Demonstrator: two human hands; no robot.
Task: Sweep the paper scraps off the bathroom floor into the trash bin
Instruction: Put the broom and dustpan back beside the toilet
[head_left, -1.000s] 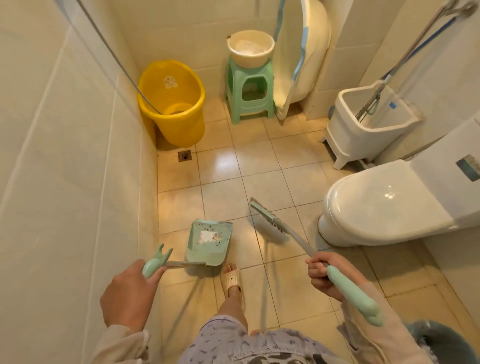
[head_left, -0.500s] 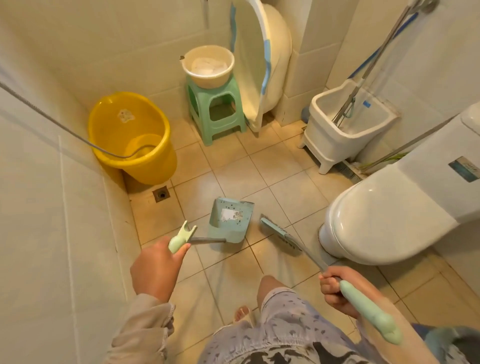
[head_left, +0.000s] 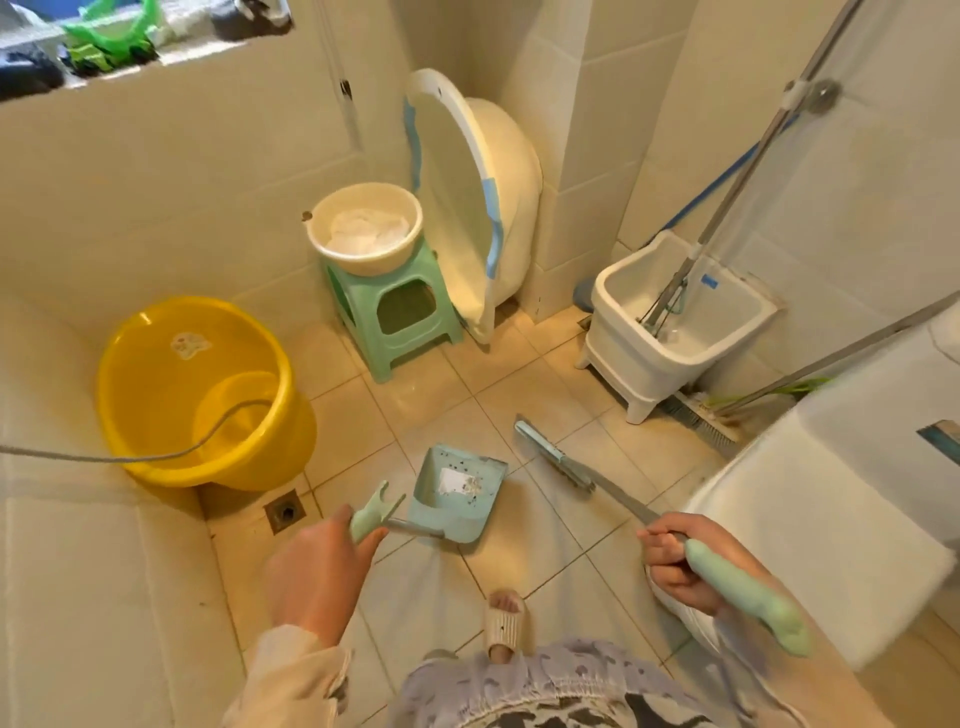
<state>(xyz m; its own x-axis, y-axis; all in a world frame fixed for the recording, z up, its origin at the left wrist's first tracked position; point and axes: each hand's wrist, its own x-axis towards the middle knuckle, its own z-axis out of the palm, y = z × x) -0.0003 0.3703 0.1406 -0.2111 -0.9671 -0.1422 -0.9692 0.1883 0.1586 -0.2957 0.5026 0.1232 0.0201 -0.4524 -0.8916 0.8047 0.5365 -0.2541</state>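
Observation:
My left hand (head_left: 317, 571) grips the mint handle of a long-handled dustpan (head_left: 457, 493), which hangs just above the tiled floor. A white paper scrap (head_left: 453, 481) and dark specks lie in its pan. My right hand (head_left: 685, 561) grips the mint handle of a broom. The broom head (head_left: 553, 457) points to the upper left, to the right of the dustpan. No trash bin shows in this view.
A yellow tub (head_left: 197, 389) with a hose stands at left beside a floor drain (head_left: 284, 512). A basin sits on a green stool (head_left: 395, 317), with a baby tub (head_left: 472, 208) leaning behind. A mop bucket (head_left: 675, 322) and the toilet (head_left: 810, 545) crowd the right. My slippered foot (head_left: 504, 629) is below.
My view has tilted up and swung left, so the windowsill now shows. The dustpan and broom have stayed in my hands, the pan drawn a little nearer the broom head.

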